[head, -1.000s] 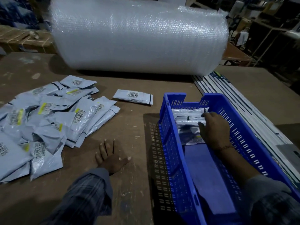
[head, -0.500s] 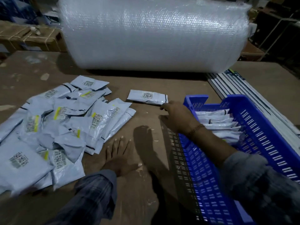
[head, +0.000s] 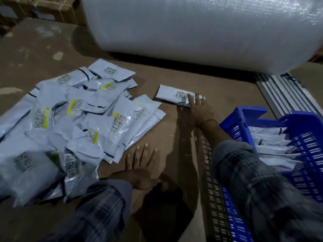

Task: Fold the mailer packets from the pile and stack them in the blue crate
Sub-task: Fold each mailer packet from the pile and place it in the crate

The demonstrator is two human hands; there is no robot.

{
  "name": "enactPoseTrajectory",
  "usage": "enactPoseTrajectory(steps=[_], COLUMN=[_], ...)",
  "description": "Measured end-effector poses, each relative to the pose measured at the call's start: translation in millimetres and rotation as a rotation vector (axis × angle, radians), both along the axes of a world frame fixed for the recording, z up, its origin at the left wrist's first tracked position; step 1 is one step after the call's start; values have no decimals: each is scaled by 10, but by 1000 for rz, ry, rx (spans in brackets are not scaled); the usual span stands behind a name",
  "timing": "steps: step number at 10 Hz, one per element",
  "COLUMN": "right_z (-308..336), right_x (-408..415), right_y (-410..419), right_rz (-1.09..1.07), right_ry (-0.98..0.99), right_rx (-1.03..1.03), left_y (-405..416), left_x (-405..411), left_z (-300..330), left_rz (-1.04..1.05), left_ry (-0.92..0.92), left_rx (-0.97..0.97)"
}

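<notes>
A loose pile of grey mailer packets (head: 73, 123) with barcode labels covers the left of the brown table. One folded packet (head: 172, 96) lies apart, in the middle of the table. My right hand (head: 199, 110) reaches over it, its straight fingers resting on the packet's right end. Flat on the table beside the pile lies my left hand (head: 141, 165), fingers spread, holding nothing. The blue crate (head: 244, 117) stands at the right, with several folded packets (head: 272, 144) stacked inside.
A big roll of bubble wrap (head: 201, 32) lies across the back of the table. Grey slats (head: 283, 91) lie on the table behind the crate. Cardboard boxes (head: 43, 7) stand at the far left.
My right hand left the crate, crossed to the left and came down on the lone folded packet. My left hand stayed flat on the table.
</notes>
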State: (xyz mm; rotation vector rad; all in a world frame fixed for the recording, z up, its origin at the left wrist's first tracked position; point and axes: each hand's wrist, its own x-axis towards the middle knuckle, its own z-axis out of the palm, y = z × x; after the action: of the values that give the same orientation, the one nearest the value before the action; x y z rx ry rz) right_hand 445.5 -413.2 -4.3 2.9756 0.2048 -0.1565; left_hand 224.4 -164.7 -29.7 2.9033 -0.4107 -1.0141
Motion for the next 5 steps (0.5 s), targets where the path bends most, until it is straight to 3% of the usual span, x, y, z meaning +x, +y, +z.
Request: enactPoseTrajectory(steps=[1,3,4,5], right_z=[-150,-116,-71,-77], right_x=[-9,-144,-322,-728], right_y=[23,61,105,168], right_rz=[-49,-48,-88,-5], right_ry=[-21,-68,-11,-5], right_rx=[107,-80,-80,-156], left_y=[25,16,28,8], left_x=[-17,-53,-19,-79], left_z=[-232,-462,-421,-404], left_rz=[-9,33,66,112], left_ry=[-39,-140,-74,-129], left_rx=[-30,-39,-97,-88])
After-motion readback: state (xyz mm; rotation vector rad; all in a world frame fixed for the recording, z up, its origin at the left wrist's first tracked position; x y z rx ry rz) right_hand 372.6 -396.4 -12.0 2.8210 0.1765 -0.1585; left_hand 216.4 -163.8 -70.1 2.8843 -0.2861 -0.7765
